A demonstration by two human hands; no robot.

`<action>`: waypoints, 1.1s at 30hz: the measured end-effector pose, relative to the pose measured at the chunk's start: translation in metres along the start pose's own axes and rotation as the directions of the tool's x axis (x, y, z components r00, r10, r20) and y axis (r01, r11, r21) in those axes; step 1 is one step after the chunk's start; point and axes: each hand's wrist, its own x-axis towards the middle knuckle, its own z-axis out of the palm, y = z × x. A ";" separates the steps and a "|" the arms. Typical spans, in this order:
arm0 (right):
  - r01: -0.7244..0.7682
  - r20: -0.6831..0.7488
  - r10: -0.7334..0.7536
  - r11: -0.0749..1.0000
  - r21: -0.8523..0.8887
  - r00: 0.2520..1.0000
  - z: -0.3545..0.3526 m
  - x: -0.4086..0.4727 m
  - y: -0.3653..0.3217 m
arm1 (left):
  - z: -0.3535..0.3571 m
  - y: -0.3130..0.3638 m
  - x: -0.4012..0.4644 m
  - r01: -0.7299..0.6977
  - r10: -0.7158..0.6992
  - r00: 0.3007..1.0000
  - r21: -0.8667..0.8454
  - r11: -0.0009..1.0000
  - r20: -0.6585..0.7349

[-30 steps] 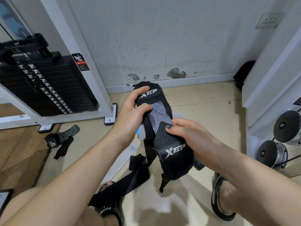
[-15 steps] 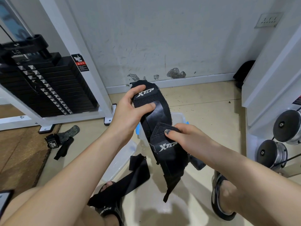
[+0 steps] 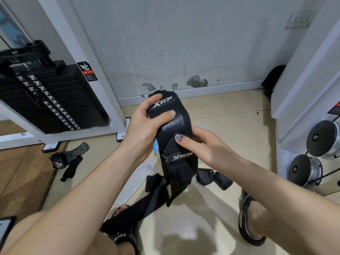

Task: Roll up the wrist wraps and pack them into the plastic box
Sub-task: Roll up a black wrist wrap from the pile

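I hold a black XTEP wrist wrap [image 3: 176, 126] up in front of me over the floor. My left hand [image 3: 145, 126] grips its upper end, thumb across the front below the logo. My right hand [image 3: 200, 144] pinches a folded part lower down, and the tail hangs below it. The clear plastic box [image 3: 156, 150] sits on the floor behind the wrap, mostly hidden. Its clear lid [image 3: 136, 179] lies flat beside it. Another black wrap [image 3: 147, 201] lies stretched on the floor near my left foot. Two rolled dark wraps [image 3: 213, 178] lie to the right.
A white weight-stack machine [image 3: 51, 100] stands at the left, with a black strap and grip pad [image 3: 68, 159] on the floor by its foot. Chrome dumbbells [image 3: 312, 155] on a white rack fill the right side. My sandalled feet [image 3: 252, 223] rest on the beige floor.
Both hands have brought the wrap closer together: the right hand moved up toward the left, shortening the span between them. The hanging tail swings lower.
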 end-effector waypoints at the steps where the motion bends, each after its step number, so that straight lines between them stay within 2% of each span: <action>1: 0.017 -0.019 -0.017 1.000 -0.013 1.000 0.000 0.000 0.001 | 0.000 0.000 0.001 0.002 -0.002 1.000 -0.012 1.000 -0.009; 4: 0.024 -0.058 -0.028 0.997 -0.076 0.998 0.001 0.001 -0.001 | -0.002 -0.003 0.004 -0.016 0.016 0.999 -0.013 1.000 -0.049; 7: 0.074 -0.091 -0.095 0.974 -0.214 0.991 -0.001 0.000 -0.002 | 0.000 -0.001 0.003 -0.036 0.036 0.996 0.007 0.999 -0.081; 9: 0.103 -0.104 -0.117 0.986 -0.131 0.988 -0.002 -0.001 -0.004 | 0.001 -0.001 0.003 -0.040 0.041 0.994 0.007 0.999 -0.099; 11: 0.092 -0.087 -0.090 0.996 0.009 0.992 -0.001 -0.001 -0.006 | 0.004 0.000 0.004 -0.034 0.032 0.991 -0.018 0.999 -0.131; 14: 0.068 -0.077 -0.058 0.990 0.127 0.995 -0.001 -0.001 -0.008 | 0.010 0.004 0.002 -0.012 -0.001 0.985 -0.076 0.997 -0.173; 18: 0.059 -0.111 -0.035 0.974 0.217 0.993 -0.004 -0.002 -0.014 | 0.020 0.003 -0.009 0.097 -0.100 0.995 -0.122 0.988 -0.012; 21: 0.042 -0.122 -0.013 0.970 0.239 0.992 -0.003 -0.002 -0.014 | 0.024 -0.003 -0.017 0.140 -0.138 0.988 -0.034 0.990 0.065; 24: -0.012 -0.073 0.029 0.976 0.216 0.997 -0.001 -0.003 -0.010 | 0.022 -0.004 -0.014 0.111 -0.110 0.994 -0.005 0.994 0.010; 27: -0.072 -0.071 0.078 0.994 0.078 0.994 -0.001 -0.001 -0.005 | 0.022 -0.001 -0.010 0.158 -0.169 0.983 -0.136 0.978 -0.072; 30: -0.053 -0.099 0.045 0.995 -0.085 0.994 0.005 -0.001 -0.004 | 0.024 0.000 -0.009 0.194 -0.225 0.968 -0.233 0.953 -0.112; 33: -0.010 -0.131 0.009 1.000 -0.003 0.991 0.007 0.002 -0.005 | 0.027 -0.002 -0.011 0.166 -0.185 0.972 -0.130 0.977 -0.146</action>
